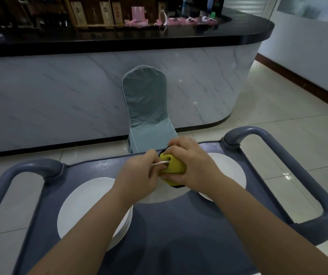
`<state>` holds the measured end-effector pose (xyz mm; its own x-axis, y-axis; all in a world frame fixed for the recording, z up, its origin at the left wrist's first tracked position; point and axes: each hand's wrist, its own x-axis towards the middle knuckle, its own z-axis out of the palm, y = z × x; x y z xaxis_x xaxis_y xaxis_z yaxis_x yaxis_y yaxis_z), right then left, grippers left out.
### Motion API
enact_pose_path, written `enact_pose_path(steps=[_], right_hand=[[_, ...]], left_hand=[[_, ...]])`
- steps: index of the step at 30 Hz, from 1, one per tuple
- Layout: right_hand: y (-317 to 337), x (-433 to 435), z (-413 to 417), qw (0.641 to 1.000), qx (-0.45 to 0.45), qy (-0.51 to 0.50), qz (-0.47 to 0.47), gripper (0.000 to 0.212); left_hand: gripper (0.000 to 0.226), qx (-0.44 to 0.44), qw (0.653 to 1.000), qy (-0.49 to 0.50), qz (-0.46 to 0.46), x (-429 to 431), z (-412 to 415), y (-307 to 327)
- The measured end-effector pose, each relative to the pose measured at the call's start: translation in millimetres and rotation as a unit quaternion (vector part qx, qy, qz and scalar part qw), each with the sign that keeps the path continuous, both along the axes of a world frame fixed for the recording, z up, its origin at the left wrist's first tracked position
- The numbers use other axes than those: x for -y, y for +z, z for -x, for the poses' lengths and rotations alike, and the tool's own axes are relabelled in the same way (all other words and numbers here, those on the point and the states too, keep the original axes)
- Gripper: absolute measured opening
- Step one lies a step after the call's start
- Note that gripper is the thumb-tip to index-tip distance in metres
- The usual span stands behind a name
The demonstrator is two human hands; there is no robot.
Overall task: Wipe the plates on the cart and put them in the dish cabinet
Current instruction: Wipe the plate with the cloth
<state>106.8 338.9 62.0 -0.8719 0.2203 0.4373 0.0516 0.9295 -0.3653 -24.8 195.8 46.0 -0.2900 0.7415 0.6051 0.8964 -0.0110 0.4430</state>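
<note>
Plates (83, 205) on grey cart (179, 225) by marble counter (60, 96); left hand (139, 172), right hand (191, 165) tight around yellow cloth (174, 166)

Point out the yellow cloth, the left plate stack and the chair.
cloth (175, 165), head view, its yellow folded top.
plate stack (83, 205), head view, top plate's bare middle.
chair (145, 102), head view, its covered back.

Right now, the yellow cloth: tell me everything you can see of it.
The yellow cloth is bunched into a soft lump, yellow-green and fabric-like, with a dark edge or backing showing at its top and bottom. A white loop sticks out of its left end. The right hand curls over it from the right; the left hand pinches the loop. It sits above the grey cart, among its white plates; whether it touches a plate is hidden by the hands.
</note>
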Motion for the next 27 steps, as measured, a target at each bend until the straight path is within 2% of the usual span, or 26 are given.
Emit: enact_pose_path(steps=[4,5,7,9,12,14,17,20,22,23,25,26,27], right_hand=[[11.4,-5.9,-6.6,0.991,-0.013,0.06,0.116,0.048],[13.7,-10.4,-11.3,0.984,-0.031,0.061,0.164,0.048],[16.5,-18.4,-21.1,0.971,-0.059,0.045,0.227,0.048],[15.5,-21.4,-26.9,0.977,-0.043,0.026,0.205,0.042],[4.4,-22.7,-28.5,0.99,0.014,0.009,0.143,0.032],[0.0,-25.2,-28.4,0.994,0.019,0.007,0.111,0.032],[12.8,-29.2,-26.9,0.993,-0.019,-0.014,0.115,0.036],[43.1,-36.7,-27.2,0.983,-0.071,-0.012,0.167,0.035],[59.9,-43.0,-29.8,0.974,-0.084,-0.008,0.21,0.036],[61.1,-47.2,-31.3,0.965,-0.088,-0.016,0.248,0.037],[50.4,-52.7,-35.0,0.937,-0.088,-0.049,0.336,0.039],[37.8,-53.8,-37.3,0.922,-0.081,-0.068,0.374,0.04],[23.6,-53.6,-40.0,0.91,-0.069,-0.083,0.4,0.041]], left_hand=[[0.029,-0.062,0.996,0.01,-0.071,4.9,2.1,14.8],[0.026,-0.042,0.995,0.031,-0.086,8.2,0.0,19.5],[0.015,0.056,0.986,0.093,-0.129,13.1,-8.5,20.9],[0.008,0.094,0.978,0.119,-0.139,12.0,-13.4,6.3],[0.008,-0.025,0.994,0.089,-0.055,-1.2,-11.2,-24.0],[0.013,-0.086,0.994,0.063,-0.02,-15.8,-14.3,-26.1],[0.03,-0.108,0.99,0.083,-0.041,-35.7,-25.5,7.7],[0.026,-0.115,0.985,0.105,-0.07,-46.9,-21.6,49.3],[0.017,-0.064,0.985,0.133,-0.085,-45.9,-16.1,66.9],[0.013,0.012,0.982,0.159,-0.104,-44.3,-15.0,67.6],[0.021,0.21,0.937,0.216,-0.175,-40.8,-18.3,52.2],[0.025,0.274,0.909,0.247,-0.195,-38.0,-23.0,37.5],[0.027,0.297,0.897,0.272,-0.183,-34.3,-28.1,19.4]])
